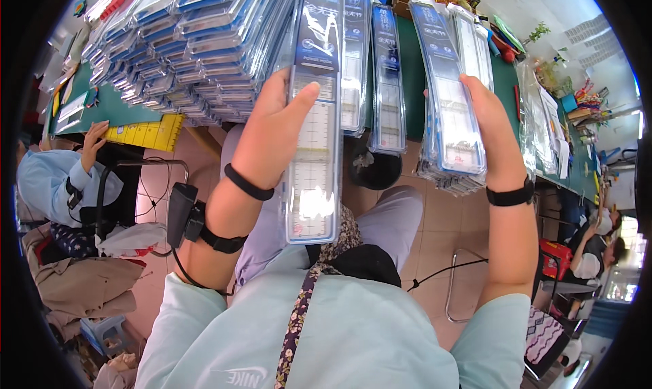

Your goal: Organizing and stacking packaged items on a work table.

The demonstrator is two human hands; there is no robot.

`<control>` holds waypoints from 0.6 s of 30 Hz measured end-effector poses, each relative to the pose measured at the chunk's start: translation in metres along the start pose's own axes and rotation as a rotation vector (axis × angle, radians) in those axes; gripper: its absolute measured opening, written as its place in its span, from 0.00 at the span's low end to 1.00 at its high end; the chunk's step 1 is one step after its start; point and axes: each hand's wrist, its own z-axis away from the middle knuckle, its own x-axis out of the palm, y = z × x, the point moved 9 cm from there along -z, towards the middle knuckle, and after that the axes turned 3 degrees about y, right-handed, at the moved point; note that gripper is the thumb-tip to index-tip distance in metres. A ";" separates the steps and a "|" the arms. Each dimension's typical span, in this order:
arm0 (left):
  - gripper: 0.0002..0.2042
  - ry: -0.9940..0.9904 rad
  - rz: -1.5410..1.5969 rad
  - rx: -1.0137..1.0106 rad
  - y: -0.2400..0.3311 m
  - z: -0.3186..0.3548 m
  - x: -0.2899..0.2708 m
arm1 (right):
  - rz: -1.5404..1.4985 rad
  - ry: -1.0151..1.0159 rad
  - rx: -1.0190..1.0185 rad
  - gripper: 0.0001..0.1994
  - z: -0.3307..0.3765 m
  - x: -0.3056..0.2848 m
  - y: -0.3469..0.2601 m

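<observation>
My left hand (268, 134) is closed round a long flat plastic package (314, 165), thumb across its front. The package has a dark blue printed top and a clear window showing lined, gridded strips. Off to the right, my right hand (490, 120) grips the side of a stack of similar packages (451, 110), thumb near the front one. The fingers behind both are mostly hidden. Between my hands, two more groups of packages, a nearer one (389, 90) and one beside it (354, 83), jut over the table edge.
A tall heap of packages (190, 49) covers the left of the green table (502, 83), with a yellow board (149, 132) at its edge. Below the table stands a black bin (373, 170). At the left, another person's hand (93, 144) rests near that board. Plastic bags (540, 124) lie at right.
</observation>
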 end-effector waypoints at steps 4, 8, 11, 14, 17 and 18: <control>0.18 -0.037 0.085 -0.091 -0.017 -0.005 0.005 | 0.067 -0.112 0.155 0.21 -0.028 -0.002 0.013; 0.21 -0.081 0.039 -0.040 -0.014 -0.009 0.012 | 0.042 -0.052 0.118 0.17 -0.050 -0.006 0.017; 0.23 -0.075 -0.004 -0.046 -0.019 -0.010 0.016 | 0.019 0.027 0.230 0.14 -0.083 -0.025 0.036; 0.23 -0.114 0.028 -0.012 -0.016 -0.009 0.018 | -0.033 0.033 0.328 0.13 -0.107 -0.033 0.057; 0.23 -0.137 0.021 -0.041 -0.026 -0.010 0.019 | -0.019 0.031 0.414 0.13 -0.118 -0.031 0.076; 0.23 -0.157 0.005 -0.045 -0.028 -0.010 0.020 | -0.022 0.030 0.411 0.13 -0.119 -0.025 0.081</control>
